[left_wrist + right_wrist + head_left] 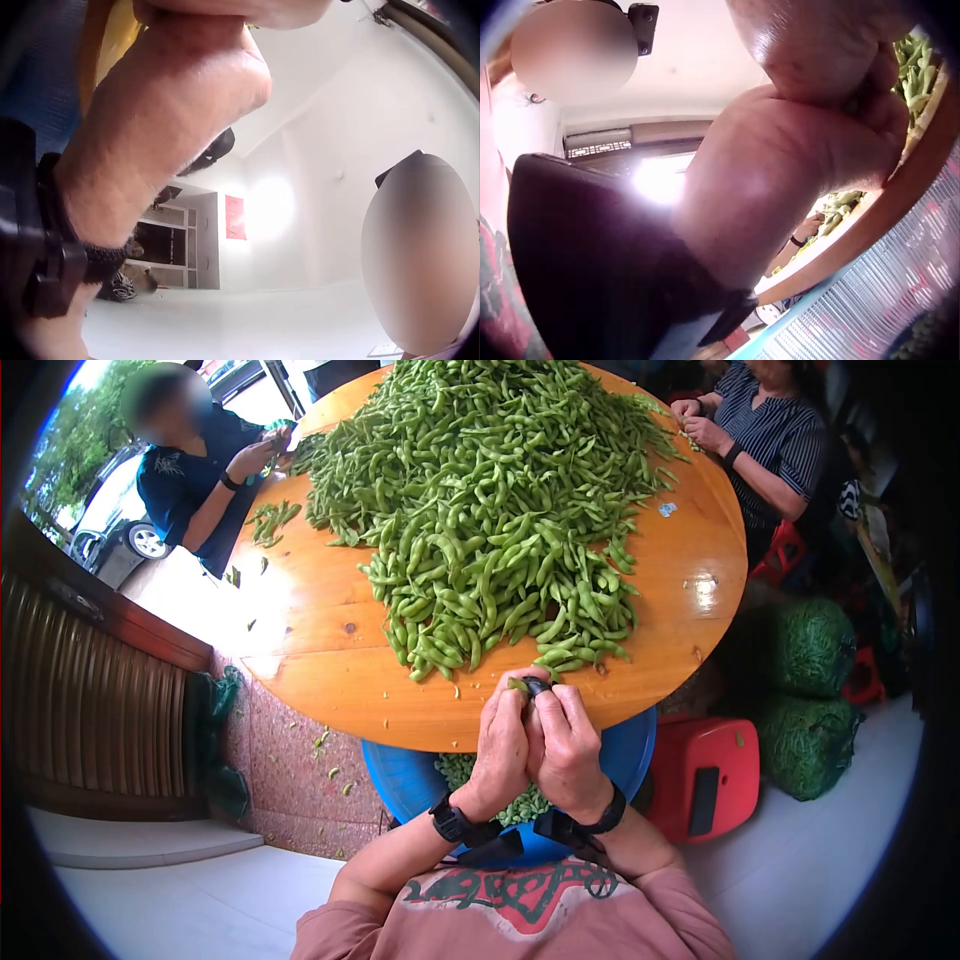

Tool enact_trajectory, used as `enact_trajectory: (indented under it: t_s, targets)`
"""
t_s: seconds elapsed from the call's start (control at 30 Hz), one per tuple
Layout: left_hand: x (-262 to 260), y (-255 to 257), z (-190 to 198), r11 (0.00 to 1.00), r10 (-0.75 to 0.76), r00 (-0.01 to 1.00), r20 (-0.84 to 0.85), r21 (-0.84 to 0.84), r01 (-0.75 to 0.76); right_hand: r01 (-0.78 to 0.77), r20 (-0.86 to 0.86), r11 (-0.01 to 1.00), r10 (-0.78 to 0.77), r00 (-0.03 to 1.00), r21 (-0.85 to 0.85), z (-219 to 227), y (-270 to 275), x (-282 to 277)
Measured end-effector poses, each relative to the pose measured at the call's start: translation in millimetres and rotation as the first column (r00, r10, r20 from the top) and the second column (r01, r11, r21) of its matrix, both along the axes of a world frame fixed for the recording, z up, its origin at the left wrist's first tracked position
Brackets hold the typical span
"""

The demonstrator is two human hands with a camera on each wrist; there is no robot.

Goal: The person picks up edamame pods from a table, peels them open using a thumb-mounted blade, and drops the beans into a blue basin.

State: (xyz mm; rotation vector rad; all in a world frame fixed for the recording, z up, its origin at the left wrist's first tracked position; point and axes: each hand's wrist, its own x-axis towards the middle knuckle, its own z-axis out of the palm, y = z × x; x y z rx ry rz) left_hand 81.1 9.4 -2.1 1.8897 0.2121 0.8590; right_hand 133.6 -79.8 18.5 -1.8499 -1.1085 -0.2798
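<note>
Both hands meet at the table's near edge, above a blue basin (pixel 385 780) that holds shelled green beans (pixel 522 806). Fingers of the left hand (pixel 498 745) pinch a green pod (pixel 517 684). The right hand (pixel 568 752), touching the left, curls its fingers round the same pod; something dark shows at its thumb. Just beyond them a large heap of green pods (pixel 480 560) covers the middle of the round wooden table (pixel 330 680). In the wrist views the left hand (pixel 165 97) and right hand (pixel 772 165) hide most of the pod.
One person (pixel 200 470) sits at the table's far left, another (pixel 775 450) at the far right, both with hands near pods. A red stool (pixel 705 775) and green net sacks (pixel 810 745) stand to the right. Scattered pods lie on the floor at left.
</note>
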Motion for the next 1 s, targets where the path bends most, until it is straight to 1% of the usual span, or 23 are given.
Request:
enact_trajectory:
  t_s: [0.03, 0.1, 0.13, 0.17, 0.2, 0.23, 0.27, 0.3, 0.33, 0.37, 0.4, 0.43, 0.47, 0.53, 0.57, 0.6, 0.63, 0.67, 0.73, 0.8, 0.87, 0.9, 1.0]
  targets:
    - [-3, 1, -2, 1.0, 0.0, 1.0, 0.002, 0.002, 0.0, 0.0, 0.002, 1.0, 0.0, 1.0, 0.002, -1, 1, 0]
    - [-9, 7, -3, 0.992, -0.119, 0.988, -0.093, 0.038, 0.123, 0.014, 0.09, 0.998, -0.019, 0.996, 0.065, -3, 2, 0]
    - [-10, 4, -2, 0.992, -0.118, 0.989, -0.092, 0.039, 0.122, 0.012, 0.092, 0.998, -0.018, 0.996, 0.066, -3, 2, 0]
    - [-10, 1, 0, 0.972, -0.147, 0.985, -0.095, -0.197, 0.126, 0.012, 0.067, 0.998, -0.017, 0.998, 0.066, -3, 2, -1]
    - [-10, -2, 2, 0.898, -0.176, 0.98, -0.09, -0.423, 0.122, 0.013, 0.042, 0.998, -0.016, 0.999, 0.067, -2, 1, -1]
    - [-11, 0, 1, 0.899, -0.175, 0.981, -0.089, -0.421, 0.122, 0.012, 0.043, 0.998, -0.015, 0.999, 0.069, 0, 0, 2]
    - [-12, 3, -1, 0.993, -0.095, 0.99, -0.103, -0.078, 0.087, -0.009, -0.017, 0.999, 0.01, 1.0, 0.048, 2, -4, 7]
    - [-13, 5, 1, 0.961, -0.015, 0.996, -0.087, 0.274, 0.038, -0.032, -0.078, 0.999, 0.034, 0.996, 0.028, 4, -9, 13]
    - [-14, 6, 5, 0.961, -0.014, 0.996, -0.086, 0.273, 0.037, -0.033, -0.077, 0.999, 0.035, 0.996, 0.028, 5, -16, 18]
    - [-16, 6, 12, 0.932, -0.19, 0.959, -0.211, -0.346, 0.108, -0.091, -0.46, 0.995, 0.098, 0.882, 0.037, 5, -23, 25]
    - [-17, 6, 17, 0.548, -0.4, 0.893, -0.205, -0.835, 0.054, -0.139, -0.769, 0.988, 0.14, 0.623, 0.068, 5, -28, 28]
    - [-19, 3, 16, 0.659, -0.371, 0.893, -0.254, -0.749, 0.06, -0.134, -0.881, 0.98, 0.189, 0.433, 0.144, 7, -30, 29]
    - [-20, 5, 18, 0.659, -0.371, 0.893, -0.255, -0.75, 0.06, -0.133, -0.882, 0.981, 0.188, 0.433, 0.143, 6, -31, 33]
    - [-23, 16, 24, 0.457, -0.506, 0.838, -0.204, -0.888, 0.06, -0.164, -0.933, 0.929, 0.349, 0.087, 0.332, 2, -34, 40]
    - [-25, 21, 21, 0.381, -0.554, 0.818, -0.153, -0.921, 0.086, -0.16, -0.934, 0.93, 0.347, 0.086, 0.331, 1, -33, 38]
    - [-25, 20, 20, 0.38, -0.555, 0.817, -0.154, -0.921, 0.085, -0.191, -0.887, 0.964, 0.249, 0.389, 0.187, 0, -31, 35]
    - [-26, 20, 20, 0.339, -0.562, 0.822, -0.096, -0.933, 0.122, -0.176, -0.744, 0.984, 0.145, 0.653, 0.037, -1, -29, 32]
    - [-29, 20, 20, 0.297, -0.567, 0.822, -0.043, -0.942, 0.156, -0.173, -0.75, 0.984, 0.141, 0.646, 0.037, 0, -27, 28]
    - [-33, 20, 24, 0.284, -0.548, 0.835, -0.057, -0.951, 0.121, -0.186, -0.543, 0.983, 0.159, 0.825, 0.006, 8, -28, 23]
    - [-36, 18, 24, 0.266, -0.525, 0.848, -0.069, -0.96, 0.087, -0.194, -0.543, 0.981, 0.17, 0.823, 0.013, 12, -27, 24]
    - [-36, 16, 22, 0.238, -0.475, 0.88, -0.004, -0.963, 0.124, -0.216, -0.342, 0.976, 0.209, 0.916, 0.019, 13, -25, 24]
    - [-37, 16, 25, 0.189, -0.463, 0.886, 0.015, -0.975, 0.115, -0.226, -0.257, 0.974, 0.217, 0.942, -0.004, 14, -24, 23]
    - [-36, 14, 27, 0.139, -0.432, 0.902, 0.015, -0.987, 0.083, -0.262, -0.199, 0.965, 0.256, 0.946, -0.002, 14, -24, 25]
